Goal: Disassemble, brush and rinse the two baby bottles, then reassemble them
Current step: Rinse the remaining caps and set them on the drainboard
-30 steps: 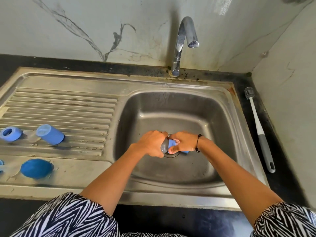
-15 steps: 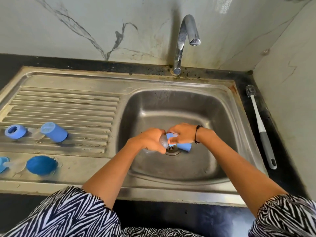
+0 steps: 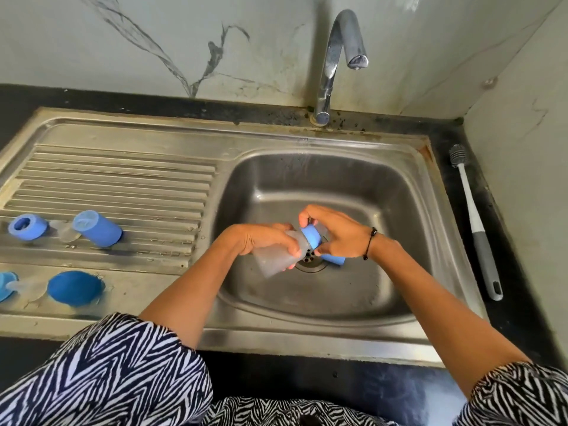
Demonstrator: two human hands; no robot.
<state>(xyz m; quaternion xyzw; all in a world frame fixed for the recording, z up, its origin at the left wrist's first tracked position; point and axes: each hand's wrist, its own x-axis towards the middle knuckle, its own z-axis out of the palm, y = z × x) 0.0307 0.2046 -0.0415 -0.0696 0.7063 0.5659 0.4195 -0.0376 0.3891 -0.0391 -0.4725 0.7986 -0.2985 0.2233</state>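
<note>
**Both hands on one bottle, held over the drain**

Seen from the head camera, the only view, the work sits low in the sink basin [image 3: 384, 192], directly above the drain [image 3: 310, 261]. That placement makes sense: anything that drips or slips lands in the bowl and not on the counter.

The left hand [image 3: 261, 241] is wrapped around the frosted bottle body [image 3: 272, 259], which lies tilted with its base toward the person and its neck pointing right. The right hand [image 3: 335, 238] curls its fingers around the blue collar ring [image 3: 311, 235] at that neck. One hand steadying the body while the other grips the ring looks like a twisting hold, so I judge the ring is being screwed on or off; which of the two cannot be read from this frame. A second blue piece [image 3: 333, 259] shows just under the right palm; whether the hand also holds it or it rests on the basin floor, I cannot tell.

The other bottle's parts are spread on the ribbed draining board [image 3: 123, 167] at left, well apart from the hands: a blue ring [image 3: 26, 227], a clear teat [image 3: 63, 232], a blue cap [image 3: 96, 229], and nearer the front edge a blue dome [image 3: 75, 287] beside another clear teat [image 3: 26, 287]. Laid there, they can drain.

The bottle brush [image 3: 475, 229] lies on the dark counter right of the sink, within the right hand's reach. The tap [image 3: 338, 56] shows no running water.
</note>
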